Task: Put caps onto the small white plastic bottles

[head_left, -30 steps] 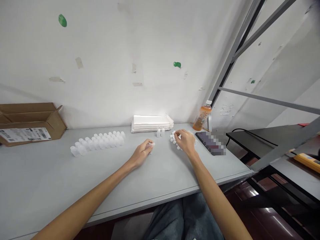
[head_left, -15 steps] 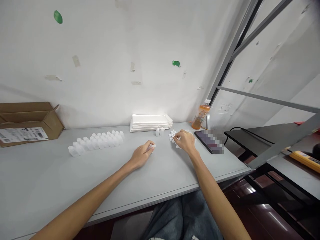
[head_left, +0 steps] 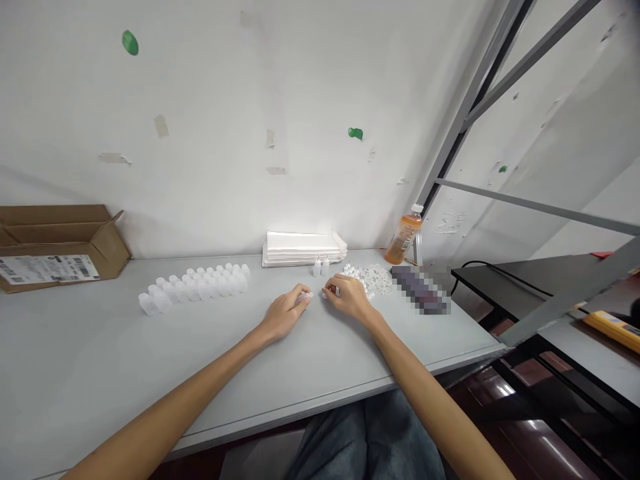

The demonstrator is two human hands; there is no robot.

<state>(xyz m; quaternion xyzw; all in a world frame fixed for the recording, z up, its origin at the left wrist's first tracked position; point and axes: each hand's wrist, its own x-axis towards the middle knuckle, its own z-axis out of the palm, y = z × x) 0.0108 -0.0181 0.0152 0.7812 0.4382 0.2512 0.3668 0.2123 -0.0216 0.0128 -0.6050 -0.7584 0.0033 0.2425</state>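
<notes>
Small white plastic cap (head_left: 307, 295) sits pinched between the thumb and curled fingertips of the left hand (head_left: 284, 315), a narrow grip that hides part of it. That palm faces down, and the bare forearm reaches in from the lower left. Just beside it, the right hand (head_left: 347, 298) is also palm down, its fingers curved inward toward the left hand. A small white piece (head_left: 325, 293) shows at its fingertips, but whether that hand holds it is impossible to tell.

Behind the right hand lies a loose pile of white plastic caps and rings (head_left: 365, 280), a knobbly, lacy heap on the pale grey table (head_left: 250, 380). Left of the pile stand two small translucent plastic bottles (head_left: 321, 267), and farther left runs a tight double row of translucent plastic bottles (head_left: 195, 285). Behind the pile is a stack of white rectangular trays (head_left: 304, 249). To its right are an orange drink bottle with a white cap (head_left: 404, 237) and a flat dark object, pixelated (head_left: 420, 290).
</notes>
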